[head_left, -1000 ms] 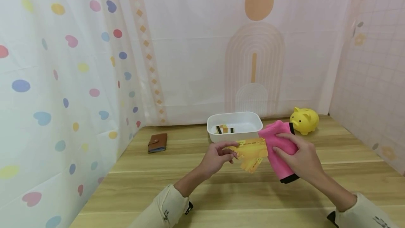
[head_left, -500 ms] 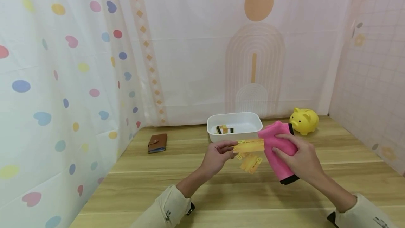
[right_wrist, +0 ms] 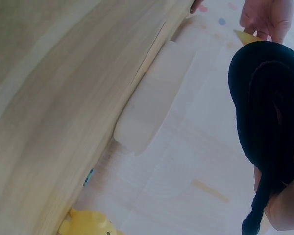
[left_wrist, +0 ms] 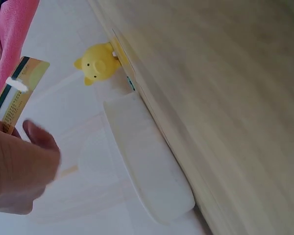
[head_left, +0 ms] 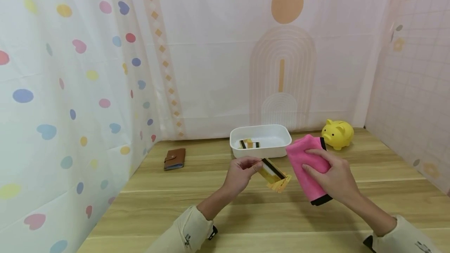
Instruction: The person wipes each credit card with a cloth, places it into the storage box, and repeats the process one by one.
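Note:
In the head view my left hand pinches a card by its edge, its dark stripe showing. Below and partly behind that card, other yellow cards lie on the table. My right hand grips a folded pink cloth with black edging, to the right of the cards. The left wrist view shows the striped card between thumb and fingers, close to the pink cloth. In the right wrist view the cloth's black edge hides most of my right hand.
A white tray with several small cards inside stands at the back of the wooden table. Right of it is a yellow piggy bank. A brown wallet lies at the back left. Curtains hang behind and beside the table.
The card in my left hand has turned from its yellow face to its striped face and tilted down to the right. My right hand still holds the cloth in nearly the same place.

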Demonstrator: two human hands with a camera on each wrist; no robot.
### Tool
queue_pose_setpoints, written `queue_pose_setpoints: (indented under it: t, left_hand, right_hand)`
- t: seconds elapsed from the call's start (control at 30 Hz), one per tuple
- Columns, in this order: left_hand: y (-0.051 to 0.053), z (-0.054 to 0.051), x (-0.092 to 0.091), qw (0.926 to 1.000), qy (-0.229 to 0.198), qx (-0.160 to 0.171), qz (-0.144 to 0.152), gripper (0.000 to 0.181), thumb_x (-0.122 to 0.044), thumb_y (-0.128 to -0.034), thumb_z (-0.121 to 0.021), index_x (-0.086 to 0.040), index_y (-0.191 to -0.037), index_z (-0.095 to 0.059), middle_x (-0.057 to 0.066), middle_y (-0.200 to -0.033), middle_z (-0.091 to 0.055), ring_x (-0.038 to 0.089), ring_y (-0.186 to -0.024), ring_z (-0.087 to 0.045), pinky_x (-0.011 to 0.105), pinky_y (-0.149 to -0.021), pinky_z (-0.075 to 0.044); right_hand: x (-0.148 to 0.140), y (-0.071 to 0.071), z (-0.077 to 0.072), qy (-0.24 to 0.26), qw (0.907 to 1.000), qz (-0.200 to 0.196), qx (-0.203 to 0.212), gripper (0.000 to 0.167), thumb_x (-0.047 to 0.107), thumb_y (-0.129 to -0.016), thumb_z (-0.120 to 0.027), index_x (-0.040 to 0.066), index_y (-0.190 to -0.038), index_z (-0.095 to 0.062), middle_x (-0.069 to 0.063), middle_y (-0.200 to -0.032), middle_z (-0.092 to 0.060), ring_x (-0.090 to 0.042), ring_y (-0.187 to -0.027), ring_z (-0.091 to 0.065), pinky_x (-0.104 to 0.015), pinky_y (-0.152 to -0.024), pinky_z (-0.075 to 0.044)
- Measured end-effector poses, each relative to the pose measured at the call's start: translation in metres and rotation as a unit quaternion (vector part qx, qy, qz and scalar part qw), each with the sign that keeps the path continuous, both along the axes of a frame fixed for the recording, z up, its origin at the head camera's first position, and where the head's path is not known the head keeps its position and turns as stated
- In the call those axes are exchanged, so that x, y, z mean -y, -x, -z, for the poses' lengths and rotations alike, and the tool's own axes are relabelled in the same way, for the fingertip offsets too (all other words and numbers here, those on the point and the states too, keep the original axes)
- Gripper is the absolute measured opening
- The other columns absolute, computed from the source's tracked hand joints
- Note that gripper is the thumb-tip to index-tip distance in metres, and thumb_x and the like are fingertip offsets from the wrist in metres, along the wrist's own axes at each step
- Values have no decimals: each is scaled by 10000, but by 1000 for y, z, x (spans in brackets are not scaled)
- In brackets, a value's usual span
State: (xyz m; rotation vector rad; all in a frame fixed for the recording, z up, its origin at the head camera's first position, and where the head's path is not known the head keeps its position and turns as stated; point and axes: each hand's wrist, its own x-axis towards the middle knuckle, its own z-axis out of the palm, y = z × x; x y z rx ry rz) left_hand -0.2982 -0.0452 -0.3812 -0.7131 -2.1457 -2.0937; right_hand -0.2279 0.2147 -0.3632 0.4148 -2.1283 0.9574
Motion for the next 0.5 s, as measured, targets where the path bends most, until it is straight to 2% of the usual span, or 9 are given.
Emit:
queue_pose_setpoints:
  t: [0.13,0.27,0.33,0.5]
  left_hand:
    - [2,0,2,9997,-16,149,-190,202,-86,-916,-712,86,-1022,-709,-18,-844,-703,64,-745,-590,188,-640,-486]
    - [1,-3,4,9989,-18,413,-210,209,-117,-922,-713,63,-1025,-688,-21,-807,-681,87,-699,-628,198,-581,-480]
    - [1,-3,5,9987,-23,497,-92,194,-114,-928,-705,52,-1018,-663,-2,-799,-674,107,-676,-654,209,-563,-487]
    - [1,-2,6,9974,-109,589,389,144,-53,-928,-687,57,-982,-612,43,-816,-682,161,-697,-714,260,-616,-562]
  right_hand:
    - [0,-1,0,-5,10000,-15,1,360,19,-761,-842,45,-1091,-699,-154,-964,-706,-64,-625,-582,-240,-478,-494]
    - [0,-1,-1,-8,10000,-56,-48,366,10,-759,-841,37,-1095,-698,-160,-971,-708,-63,-623,-585,-228,-475,-493]
    - [1,-1,-1,8,9999,-81,-74,367,6,-758,-840,36,-1095,-698,-162,-976,-709,-64,-625,-588,-224,-476,-494]
    - [3,-1,-3,64,9998,-133,-105,369,3,-752,-844,40,-1090,-702,-161,-992,-713,-64,-637,-594,-215,-485,-497]
